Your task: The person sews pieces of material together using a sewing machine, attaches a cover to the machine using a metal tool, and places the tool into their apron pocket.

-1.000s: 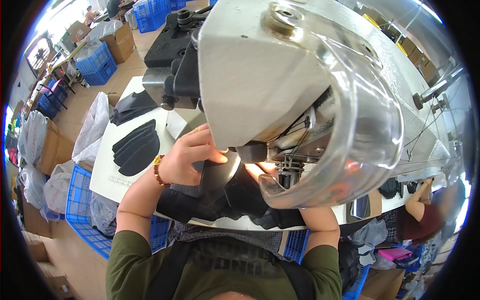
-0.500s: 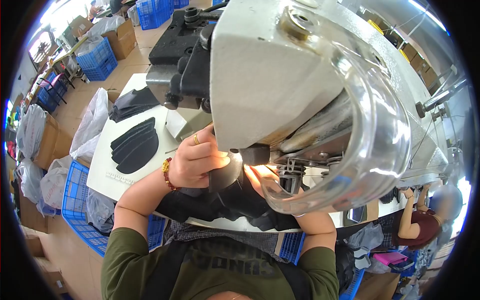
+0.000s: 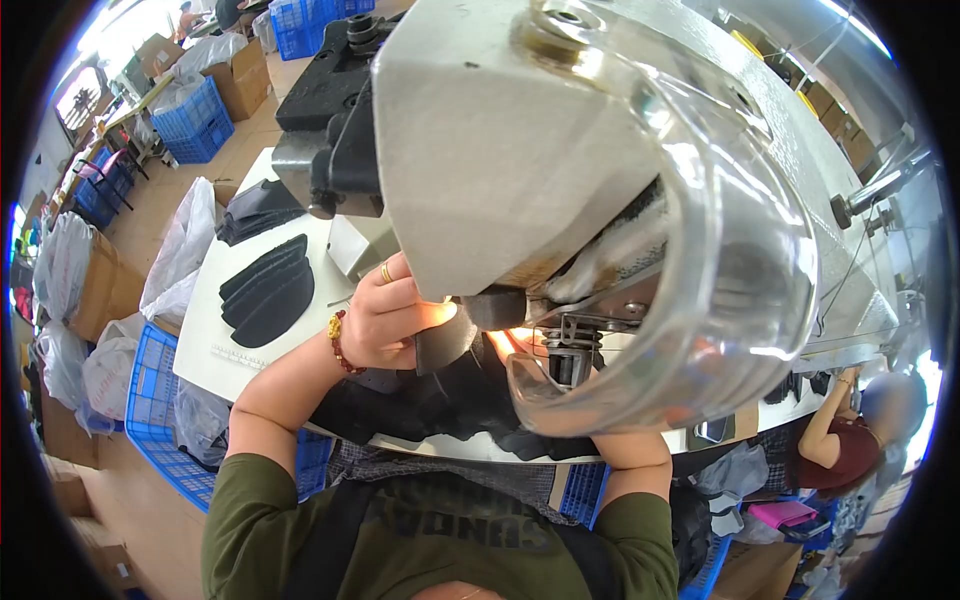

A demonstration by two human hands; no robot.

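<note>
Centre frame: left hand (image 3: 385, 322) pinches the dark curved fabric piece (image 3: 445, 345) flat under the grey sewing machine head (image 3: 520, 150), likely to steer it at the needle. Right hand (image 3: 508, 343) mostly hidden behind the clear plastic guard (image 3: 700, 300); grip cannot be told. Stack of black cut pieces (image 3: 268, 292) waits on the white desk (image 3: 215, 350), centre left.

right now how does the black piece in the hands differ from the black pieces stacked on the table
The black piece in the hands is curled and raised under the machine, gripped by the left hand; the stacked black pieces lie flat, fanned out and untouched on the white table. Both look like dark cut material.
</note>
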